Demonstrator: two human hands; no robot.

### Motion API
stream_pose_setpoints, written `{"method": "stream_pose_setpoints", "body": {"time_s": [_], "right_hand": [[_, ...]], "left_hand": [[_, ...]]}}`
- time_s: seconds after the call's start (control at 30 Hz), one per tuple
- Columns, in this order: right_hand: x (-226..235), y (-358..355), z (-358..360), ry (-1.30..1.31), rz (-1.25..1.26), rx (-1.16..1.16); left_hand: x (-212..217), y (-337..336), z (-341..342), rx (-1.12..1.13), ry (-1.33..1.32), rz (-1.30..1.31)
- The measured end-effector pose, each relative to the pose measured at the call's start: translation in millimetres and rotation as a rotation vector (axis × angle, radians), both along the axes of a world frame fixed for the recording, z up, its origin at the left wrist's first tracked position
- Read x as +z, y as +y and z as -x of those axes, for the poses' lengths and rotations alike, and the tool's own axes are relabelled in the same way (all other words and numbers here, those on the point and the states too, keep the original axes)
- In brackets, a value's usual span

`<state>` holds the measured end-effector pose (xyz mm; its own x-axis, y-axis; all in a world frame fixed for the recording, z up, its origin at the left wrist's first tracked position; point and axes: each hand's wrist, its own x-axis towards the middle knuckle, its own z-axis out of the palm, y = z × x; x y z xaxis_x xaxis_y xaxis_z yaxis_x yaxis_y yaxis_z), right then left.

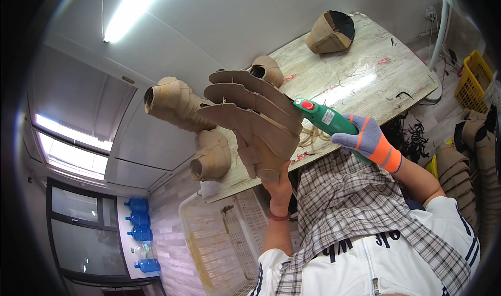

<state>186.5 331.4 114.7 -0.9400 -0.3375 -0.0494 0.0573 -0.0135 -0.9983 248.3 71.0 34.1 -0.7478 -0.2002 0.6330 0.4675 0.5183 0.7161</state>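
Note:
My bare left hand (279, 189), with a red bracelet at its wrist, holds up a nested stack of tan fabric caps (271, 134) from below; most of its fingers are hidden. Brim-like flaps fan out at the stack's upper left. In a grey and orange glove, my right hand (369, 139) is closed round a green handheld power tool (330, 117) with a red button. The tool's dark, narrow tip is close to the right edge of the caps; whether it touches them I cannot tell.
Dark scraps and loose threads lie on the pale table (386, 79), where another cap (331, 32) stands. More nested caps (175, 105) rest at its left edge. A white basket (224, 244) is below. At right are a yellow crate (474, 79) and cap stacks (459, 181).

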Motion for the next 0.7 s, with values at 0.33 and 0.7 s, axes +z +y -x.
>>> {"method": "stream_pose_setpoints", "body": {"time_s": [0.33, 0.7], "right_hand": [[0.0, -3.3, 2.0, -0.062, 0.084, -0.019], [9.9, -1.2, 12.6, -0.060, 0.053, -0.063]], "left_hand": [[-8.4, 3.4, -3.4, 0.016, 0.038, 0.060], [-19.0, -2.0, -16.2, -0.032, 0.011, 0.384]]}}
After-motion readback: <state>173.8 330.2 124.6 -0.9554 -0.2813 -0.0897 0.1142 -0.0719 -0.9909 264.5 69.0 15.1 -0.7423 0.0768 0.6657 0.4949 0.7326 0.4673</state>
